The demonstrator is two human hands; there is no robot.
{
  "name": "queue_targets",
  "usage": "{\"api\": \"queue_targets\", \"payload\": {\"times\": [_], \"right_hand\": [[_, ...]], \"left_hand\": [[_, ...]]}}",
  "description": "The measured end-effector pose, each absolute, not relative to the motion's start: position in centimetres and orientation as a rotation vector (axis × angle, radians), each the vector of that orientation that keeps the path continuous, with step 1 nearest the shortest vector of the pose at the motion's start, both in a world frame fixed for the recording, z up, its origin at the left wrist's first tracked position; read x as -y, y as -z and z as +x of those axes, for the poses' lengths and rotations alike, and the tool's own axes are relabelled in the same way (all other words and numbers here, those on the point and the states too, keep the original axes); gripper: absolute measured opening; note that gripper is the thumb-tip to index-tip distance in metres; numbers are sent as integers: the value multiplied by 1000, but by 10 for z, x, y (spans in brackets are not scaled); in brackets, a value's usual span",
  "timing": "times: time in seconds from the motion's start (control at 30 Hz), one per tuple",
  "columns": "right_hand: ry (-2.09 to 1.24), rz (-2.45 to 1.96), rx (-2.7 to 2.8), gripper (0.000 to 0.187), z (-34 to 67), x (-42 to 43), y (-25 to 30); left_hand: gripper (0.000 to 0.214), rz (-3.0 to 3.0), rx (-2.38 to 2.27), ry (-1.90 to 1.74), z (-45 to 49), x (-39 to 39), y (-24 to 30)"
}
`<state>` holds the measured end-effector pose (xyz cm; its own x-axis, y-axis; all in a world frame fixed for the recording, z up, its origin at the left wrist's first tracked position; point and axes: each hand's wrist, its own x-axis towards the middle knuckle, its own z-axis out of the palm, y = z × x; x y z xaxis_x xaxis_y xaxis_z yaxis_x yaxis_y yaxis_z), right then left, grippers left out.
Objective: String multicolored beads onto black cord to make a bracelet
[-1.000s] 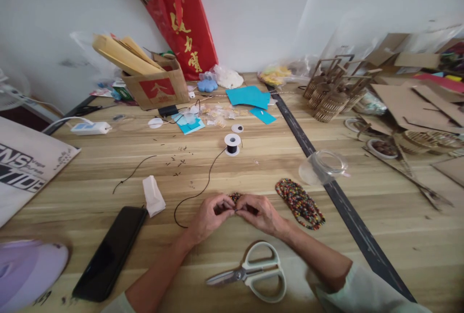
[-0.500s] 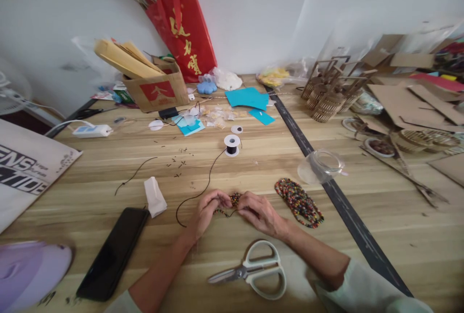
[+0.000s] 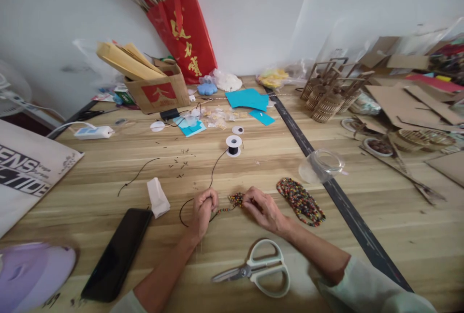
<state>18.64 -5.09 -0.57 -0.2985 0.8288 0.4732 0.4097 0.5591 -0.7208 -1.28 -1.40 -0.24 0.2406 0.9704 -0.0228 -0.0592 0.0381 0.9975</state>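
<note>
My left hand [image 3: 203,209] is closed in a pinch on the thin black cord [image 3: 183,206], which loops out to its left and leads up to a white spool [image 3: 234,145]. A short run of strung beads [image 3: 223,210] lies on the cord between my hands. Beside a small heap of coloured beads [image 3: 235,200], my right hand [image 3: 264,209] has its fingers pinched at the cord's other side; its fingertips are partly hidden. To the right rests a coil of bead strings [image 3: 300,201]. Scissors [image 3: 259,269] with pale handles lie in front of me.
At my left are a black phone [image 3: 116,255], a folded white paper [image 3: 158,198] and a purple-and-white object [image 3: 34,274]. A clear plastic tub [image 3: 321,165] stands right of centre. Farther back sit a cardboard box [image 3: 159,91], blue cards [image 3: 247,98] and small woven baskets [image 3: 328,102].
My left hand has drawn away to the left and closed, so the hands are farther apart. More of the bead heap and strung beads now shows. My right hand stays near the heap.
</note>
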Motion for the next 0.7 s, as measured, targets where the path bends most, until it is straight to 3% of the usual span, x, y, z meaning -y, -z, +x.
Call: {"api": "queue_targets", "payload": {"times": [0.53, 0.7], "right_hand": [[-636, -1178, 1830, 16, 185, 50, 5], [-639, -1193, 1831, 17, 185, 49, 6]], "left_hand": [[17, 1770, -1140, -1048, -9, 19, -3], [6, 2152, -1152, -1094, -4, 21, -5]]}}
